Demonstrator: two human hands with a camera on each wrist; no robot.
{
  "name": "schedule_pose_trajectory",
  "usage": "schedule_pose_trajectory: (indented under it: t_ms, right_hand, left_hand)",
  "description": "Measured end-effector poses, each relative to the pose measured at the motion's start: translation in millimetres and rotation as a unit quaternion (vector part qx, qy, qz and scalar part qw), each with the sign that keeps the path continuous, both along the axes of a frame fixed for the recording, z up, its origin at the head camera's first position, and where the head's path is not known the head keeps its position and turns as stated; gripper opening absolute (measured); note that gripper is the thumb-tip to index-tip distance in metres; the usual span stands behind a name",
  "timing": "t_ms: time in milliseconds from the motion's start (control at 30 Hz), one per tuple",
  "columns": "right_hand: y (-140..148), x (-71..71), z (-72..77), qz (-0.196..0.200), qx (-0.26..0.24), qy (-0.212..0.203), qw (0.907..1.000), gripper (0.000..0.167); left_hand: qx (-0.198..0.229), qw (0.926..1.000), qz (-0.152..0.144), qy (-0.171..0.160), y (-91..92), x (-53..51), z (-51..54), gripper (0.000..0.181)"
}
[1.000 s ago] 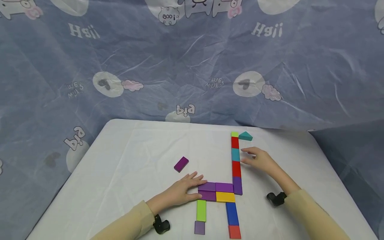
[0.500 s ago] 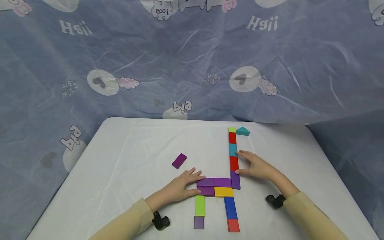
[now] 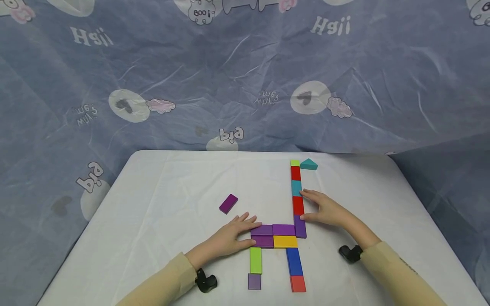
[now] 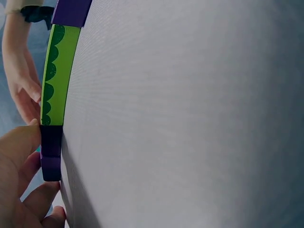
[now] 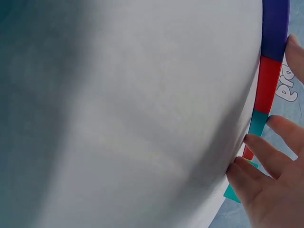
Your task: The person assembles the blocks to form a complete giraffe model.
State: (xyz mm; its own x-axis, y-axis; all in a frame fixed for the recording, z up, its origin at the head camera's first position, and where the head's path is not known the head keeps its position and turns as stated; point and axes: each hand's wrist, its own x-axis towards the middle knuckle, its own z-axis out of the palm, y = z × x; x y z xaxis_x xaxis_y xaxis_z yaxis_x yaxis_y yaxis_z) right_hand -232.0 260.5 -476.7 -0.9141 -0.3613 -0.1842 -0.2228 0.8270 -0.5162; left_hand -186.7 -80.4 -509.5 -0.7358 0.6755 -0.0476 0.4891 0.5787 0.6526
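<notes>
Flat colored blocks lie joined in a figure on the white table. My left hand rests at the left end of the body, its fairly straight fingers and thumb touching two purple blocks. Beside these lie another purple block and a yellow block. My right hand touches the right side of the tall column: fingertips by the cyan block, thumb at the violet block. Red blocks and a small lime block complete that column. In the right wrist view, the fingers are spread.
A teal triangle lies right of the column's top. One loose purple block sits left of the column. Below the body run a lime block with a small violet block, and a blue block with a red block.
My right hand has moved left and slightly nearer, from beside the column to touching it. My left hand stays at the purple blocks. The head view has tilted slightly.
</notes>
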Motion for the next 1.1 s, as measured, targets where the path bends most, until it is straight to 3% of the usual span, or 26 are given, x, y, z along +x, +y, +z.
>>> schedule_pose_trajectory:
  t_ms: [167,400,567,800,1100]
  right_hand:
    - [-1,-1.1,0.4,-0.007,0.004,-0.007,0.9999,0.088]
    - [1,-1.9,-0.6,-0.009,0.003,-0.007,0.9999,0.088]
    - [1,-2.2,-2.0,-0.012,0.003,-0.006,0.9999,0.088]
    - [0,-2.4,-3.8,-0.014,0.001,-0.009,0.9999,0.089]
    - [1,-0.5,-4.3,-0.018,0.001,-0.013,0.9998,0.088]
  left_hand:
    - [-0.011,0.9999,-0.002,0.008,1.8,-2.6,2.2,0.052]
    - [-0.019,0.9988,0.018,0.041,13.6,-6.4,17.9,0.045]
    - [-0.034,0.9983,-0.005,0.046,29.3,-14.4,25.1,0.043]
    - [-0.052,0.9977,-0.030,0.031,46.0,-22.1,21.1,0.044]
    - [-0.059,0.9973,-0.008,0.043,54.5,-18.5,18.2,0.040]
